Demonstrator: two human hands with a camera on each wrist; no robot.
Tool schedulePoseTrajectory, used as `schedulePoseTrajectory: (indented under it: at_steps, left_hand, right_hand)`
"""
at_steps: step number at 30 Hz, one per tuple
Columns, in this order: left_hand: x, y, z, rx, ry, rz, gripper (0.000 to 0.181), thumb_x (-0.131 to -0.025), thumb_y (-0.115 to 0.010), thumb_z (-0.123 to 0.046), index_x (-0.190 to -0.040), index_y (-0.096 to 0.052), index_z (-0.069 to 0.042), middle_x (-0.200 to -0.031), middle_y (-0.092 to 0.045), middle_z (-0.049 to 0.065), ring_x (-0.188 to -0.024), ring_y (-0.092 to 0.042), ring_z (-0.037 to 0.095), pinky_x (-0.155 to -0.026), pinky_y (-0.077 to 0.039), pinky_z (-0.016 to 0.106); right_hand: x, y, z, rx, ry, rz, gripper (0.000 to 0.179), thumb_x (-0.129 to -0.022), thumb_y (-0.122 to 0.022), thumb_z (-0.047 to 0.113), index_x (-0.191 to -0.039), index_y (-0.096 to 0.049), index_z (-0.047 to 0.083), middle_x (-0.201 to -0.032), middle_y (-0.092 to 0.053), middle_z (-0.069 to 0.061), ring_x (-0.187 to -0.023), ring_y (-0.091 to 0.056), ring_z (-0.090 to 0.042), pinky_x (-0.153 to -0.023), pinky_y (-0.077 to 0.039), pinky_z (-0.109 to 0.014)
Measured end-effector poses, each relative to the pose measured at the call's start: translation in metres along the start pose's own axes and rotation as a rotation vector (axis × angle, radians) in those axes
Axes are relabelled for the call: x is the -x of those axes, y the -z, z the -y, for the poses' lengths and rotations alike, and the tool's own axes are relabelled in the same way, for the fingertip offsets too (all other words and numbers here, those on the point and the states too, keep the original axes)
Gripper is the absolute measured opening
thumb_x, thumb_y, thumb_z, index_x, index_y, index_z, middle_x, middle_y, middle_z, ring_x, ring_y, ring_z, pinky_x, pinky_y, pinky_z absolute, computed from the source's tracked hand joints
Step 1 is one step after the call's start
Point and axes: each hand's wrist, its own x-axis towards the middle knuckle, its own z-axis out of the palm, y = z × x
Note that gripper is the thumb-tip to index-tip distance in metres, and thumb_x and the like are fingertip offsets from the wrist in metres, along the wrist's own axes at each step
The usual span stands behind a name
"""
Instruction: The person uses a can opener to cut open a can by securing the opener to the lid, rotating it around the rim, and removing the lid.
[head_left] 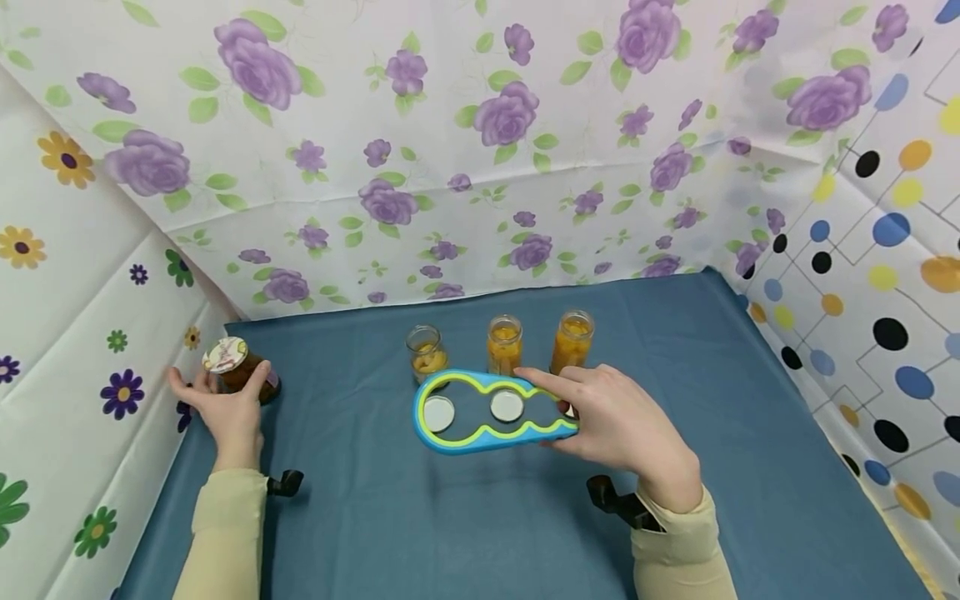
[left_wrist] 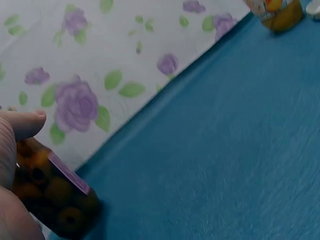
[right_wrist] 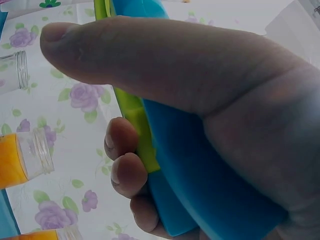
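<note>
At the far left, my left hand [head_left: 228,421] holds a lidded jar of dark olives [head_left: 264,390], thumb on its right side and one finger splayed outward. The olive jar [left_wrist: 57,200] has a patterned lid in the head view; the left wrist view hides that lid. My right hand [head_left: 618,417] grips one end of a blue and green jar opener [head_left: 457,448] with a scalloped opening. In the right wrist view the fingertips [right_wrist: 129,175] curl round the opener [right_wrist: 175,155], with the thumb across it. White lids [head_left: 507,406] show through the opening.
Three uncapped glass jars with orange contents, left [head_left: 429,358], middle [head_left: 505,337] and right [head_left: 573,337], stand in a row behind the opener. Blue cloth [head_left: 360,517] covers the table. Flowered sheets [head_left: 450,125] hang behind, with patterned sheets at both sides.
</note>
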Motion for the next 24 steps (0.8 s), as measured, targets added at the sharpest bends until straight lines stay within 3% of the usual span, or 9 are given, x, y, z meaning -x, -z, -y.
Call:
schedulePoseTrajectory:
  at_steps: [4, 8, 13, 24]
  left_hand:
    - [-0.011, 0.000, 0.011, -0.071, 0.039, 0.018, 0.115, -0.091, -0.088, -0.022, -0.169, -0.005, -0.039, -0.175, -0.021, 0.001, -0.155, -0.029, 0.014, -0.125, -0.029, 0.031]
    - [-0.018, -0.001, 0.017, -0.198, 0.034, 0.030, 0.104, -0.092, -0.087, -0.029, -0.170, -0.019, -0.033, -0.173, -0.026, 0.001, -0.155, -0.028, 0.015, -0.127, -0.023, 0.032]
    - [-0.023, -0.003, 0.017, -0.311, 0.050, 0.043, 0.102, -0.091, -0.087, -0.037, -0.170, -0.023, -0.030, -0.174, -0.027, 0.002, -0.158, -0.025, 0.016, -0.129, -0.018, 0.034]
    - [-0.029, -0.007, 0.021, -0.252, 0.129, 0.025, 0.108, -0.088, -0.091, -0.031, -0.171, -0.021, -0.030, -0.174, -0.025, -0.001, -0.158, -0.024, 0.014, -0.129, -0.017, 0.032]
  right_hand:
    - [-0.001, -0.003, -0.001, 0.001, 0.003, 0.001, 0.095, -0.071, -0.103, 0.032, -0.156, -0.058, 0.030, -0.093, -0.066, 0.010, -0.073, -0.054, -0.005, -0.074, -0.051, -0.035]
    - [-0.001, -0.004, -0.003, 0.008, 0.000, 0.005, 0.094, -0.072, -0.102, 0.033, -0.156, -0.058, 0.031, -0.093, -0.066, 0.010, -0.073, -0.054, -0.005, -0.074, -0.051, -0.035]
    - [-0.003, -0.004, -0.004, 0.015, 0.002, -0.002, 0.096, -0.071, -0.102, 0.033, -0.156, -0.057, 0.033, -0.092, -0.066, 0.010, -0.072, -0.054, -0.006, -0.073, -0.051, -0.034]
    - [-0.003, -0.005, -0.005, 0.007, -0.011, 0.015, 0.097, -0.071, -0.103, 0.031, -0.156, -0.057, 0.030, -0.092, -0.066, 0.010, -0.074, -0.056, -0.006, -0.075, -0.051, -0.036]
